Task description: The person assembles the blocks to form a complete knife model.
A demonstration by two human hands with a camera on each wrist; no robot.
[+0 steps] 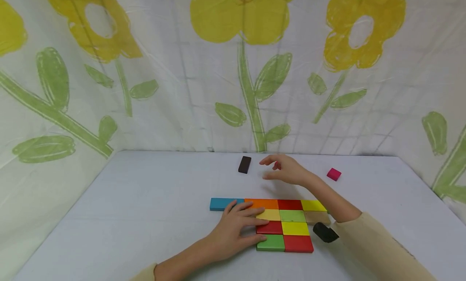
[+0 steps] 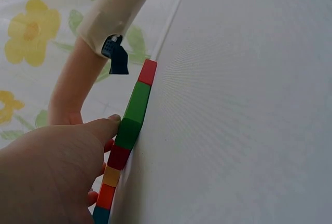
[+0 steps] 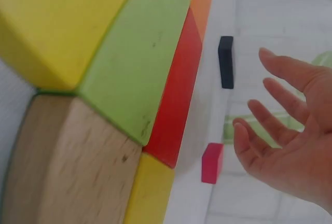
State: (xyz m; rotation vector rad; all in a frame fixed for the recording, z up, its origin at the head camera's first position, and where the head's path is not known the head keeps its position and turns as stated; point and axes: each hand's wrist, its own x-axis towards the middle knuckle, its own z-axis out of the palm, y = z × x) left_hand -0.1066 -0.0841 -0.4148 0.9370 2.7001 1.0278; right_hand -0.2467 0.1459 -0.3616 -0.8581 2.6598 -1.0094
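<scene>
Flat coloured wooden blocks lie edge to edge in rows on the table. A blue block [image 1: 220, 205] juts out left in the far row, beside an orange block [image 1: 267, 203]. My left hand [image 1: 236, 228] rests along the left side of the rows, fingers spread. Its thumb touches the near green block [image 1: 271, 243], and other fingertips lie over the red block [image 1: 271, 228] and the orange one. Beyond the rows my right hand [image 1: 287, 170] hovers with fingers loosely bent and nothing held. A pink block [image 1: 278, 165] shows partly behind it; a black block [image 1: 244, 164] lies to its left.
Another pink block [image 1: 333, 174] lies at the far right. Behind the table's far edge hangs a white curtain [image 1: 164, 127] painted with yellow flowers. A dark strap piece [image 1: 325, 232] hangs from the right sleeve, over the table beside the rows.
</scene>
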